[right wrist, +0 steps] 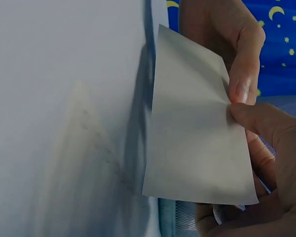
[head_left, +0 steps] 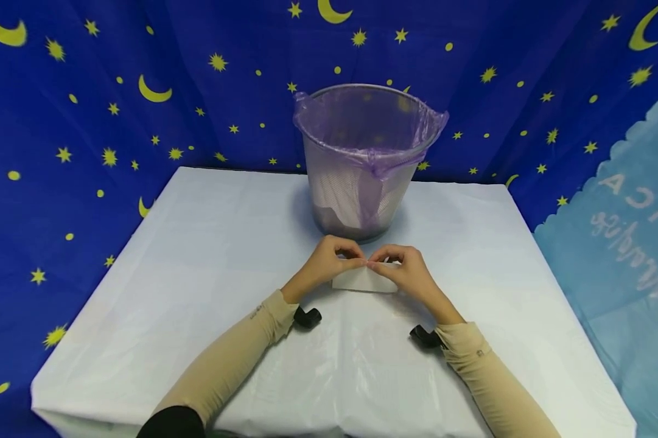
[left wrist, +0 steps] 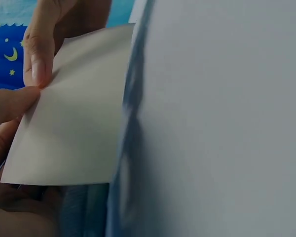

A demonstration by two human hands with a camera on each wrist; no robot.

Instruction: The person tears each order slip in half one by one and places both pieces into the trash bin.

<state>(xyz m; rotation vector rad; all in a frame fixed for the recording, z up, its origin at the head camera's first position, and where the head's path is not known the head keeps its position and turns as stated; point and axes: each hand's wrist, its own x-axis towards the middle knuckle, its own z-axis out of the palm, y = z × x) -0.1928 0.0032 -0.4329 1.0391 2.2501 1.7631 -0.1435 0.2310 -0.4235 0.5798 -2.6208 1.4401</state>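
Observation:
A small white piece of paper (head_left: 364,280) stands on edge above the white table, in front of a mesh bin. My left hand (head_left: 334,258) pinches its top edge near the middle, thumb on the near side. Right beside it, my right hand (head_left: 408,271) pinches the same edge, and the two thumb tips meet. In the left wrist view the paper (left wrist: 76,113) looks flat and blank, its lower edge close to the tabletop. The right wrist view shows the paper (right wrist: 197,123) slightly puckered at the pinch. The other fingers are partly hidden behind it.
Just beyond the hands stands the mesh bin (head_left: 334,176), lined with a purple plastic bag (head_left: 380,159) folded over its rim. A white cover (head_left: 224,243) lies over the table. Behind hangs a blue cloth (head_left: 197,121) with yellow stars and moons.

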